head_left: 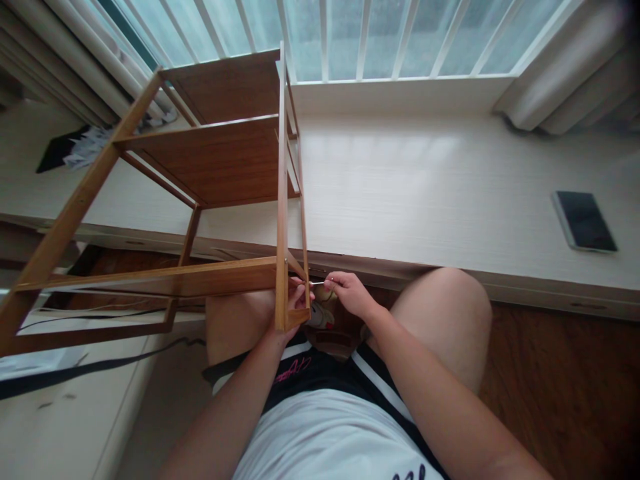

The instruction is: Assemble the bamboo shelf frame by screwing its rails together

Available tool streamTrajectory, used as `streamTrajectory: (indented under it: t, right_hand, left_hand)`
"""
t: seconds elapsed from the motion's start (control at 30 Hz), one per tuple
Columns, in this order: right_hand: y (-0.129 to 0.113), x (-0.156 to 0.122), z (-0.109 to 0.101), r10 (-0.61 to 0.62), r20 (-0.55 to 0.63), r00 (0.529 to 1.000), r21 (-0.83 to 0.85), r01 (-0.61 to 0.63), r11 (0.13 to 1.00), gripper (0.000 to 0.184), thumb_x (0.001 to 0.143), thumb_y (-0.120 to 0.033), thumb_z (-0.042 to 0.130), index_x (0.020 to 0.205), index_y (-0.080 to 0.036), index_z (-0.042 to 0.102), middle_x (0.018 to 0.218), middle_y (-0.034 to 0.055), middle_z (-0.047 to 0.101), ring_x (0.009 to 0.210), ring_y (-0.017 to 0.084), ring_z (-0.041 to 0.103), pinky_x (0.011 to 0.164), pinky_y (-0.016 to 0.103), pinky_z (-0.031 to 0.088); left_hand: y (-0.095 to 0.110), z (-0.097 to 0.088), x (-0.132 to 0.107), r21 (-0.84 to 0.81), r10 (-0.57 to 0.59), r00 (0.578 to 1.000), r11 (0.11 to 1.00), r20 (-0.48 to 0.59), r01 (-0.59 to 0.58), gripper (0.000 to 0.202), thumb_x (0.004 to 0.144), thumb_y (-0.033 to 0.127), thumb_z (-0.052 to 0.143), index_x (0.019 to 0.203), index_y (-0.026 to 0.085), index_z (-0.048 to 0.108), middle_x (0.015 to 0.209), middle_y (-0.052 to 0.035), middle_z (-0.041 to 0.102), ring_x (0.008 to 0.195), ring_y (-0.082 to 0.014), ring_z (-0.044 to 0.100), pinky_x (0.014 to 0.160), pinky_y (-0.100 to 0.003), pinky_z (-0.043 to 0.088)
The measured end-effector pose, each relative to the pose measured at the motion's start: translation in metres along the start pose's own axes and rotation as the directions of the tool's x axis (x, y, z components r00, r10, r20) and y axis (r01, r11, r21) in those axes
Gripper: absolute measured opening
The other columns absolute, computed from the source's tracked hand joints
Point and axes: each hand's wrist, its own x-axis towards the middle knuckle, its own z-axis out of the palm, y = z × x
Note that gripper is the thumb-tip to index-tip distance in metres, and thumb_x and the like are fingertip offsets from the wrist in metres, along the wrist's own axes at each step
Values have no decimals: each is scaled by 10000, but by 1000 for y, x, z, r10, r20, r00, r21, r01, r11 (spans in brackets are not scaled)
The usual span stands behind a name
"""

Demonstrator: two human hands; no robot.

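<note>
A wooden shelf rack [235, 160] with several tiers leans across my lap and the ledge in front of me. My left hand [298, 295] reaches behind the near post at the rack's lower right corner, its fingers curled at the frame; the post hides part of it. Between the thumb and fingers of my right hand [349, 291] is a thin metal rod-like tool [318, 283]. Its far end points left to the rack's corner post, close to my left fingertips. Whether the tip sits in a hole there is too small to tell.
A pale window ledge [400, 180] runs ahead, with a dark-screened phone or tablet [585, 221] on its right. Curtains [565, 73] hang at both sides of the barred window. A dark strap [100, 370] crosses the white cabinet [65, 420] at left. Wooden floor [555, 373] lies right.
</note>
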Motion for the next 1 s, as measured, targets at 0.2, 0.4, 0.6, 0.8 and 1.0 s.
streamTrajectory:
  t: [0.2,0.4,0.6,0.8,1.0]
  right_hand:
    - [-1,-1,0,-65,-11,998,-78,64,995,259,910,-303,534,691,-188,612,682,-4,562,682,147,502,662,261,368]
    - [0,-2,0,-106,-21,994,-128,102,986,238,930,-292,531,735,-199,631,730,12,565,720,159,514,696,269,373]
    - [1,-4,1,-86,-41,995,-119,80,990,191,918,-290,555,818,-212,698,789,39,604,759,176,530,731,287,378]
    - [0,-4,6,40,-56,998,39,-38,999,210,865,-336,603,740,-192,691,742,38,627,722,171,545,689,279,403]
    - [3,2,15,258,70,963,292,-268,918,400,854,-452,520,571,-177,590,425,-14,500,367,103,395,408,236,298]
  left_hand:
    - [-1,-1,0,15,-12,1000,1000,14,11,265,755,231,785,966,221,626,900,-4,716,691,-115,678,582,-204,530]
    - [-1,-2,0,18,-16,1000,1000,17,16,260,768,236,773,968,218,608,912,-12,725,706,-118,681,591,-203,530]
    - [1,1,0,21,-14,1000,1000,14,14,269,747,242,792,944,214,611,884,-7,724,661,-114,672,580,-204,523]
    - [2,2,-1,23,-20,1000,1000,16,20,278,747,244,790,963,220,617,871,-2,722,648,-118,672,550,-201,510]
    - [1,1,0,20,-8,1000,1000,8,8,258,749,228,788,949,216,626,859,9,707,654,-108,668,582,-208,523]
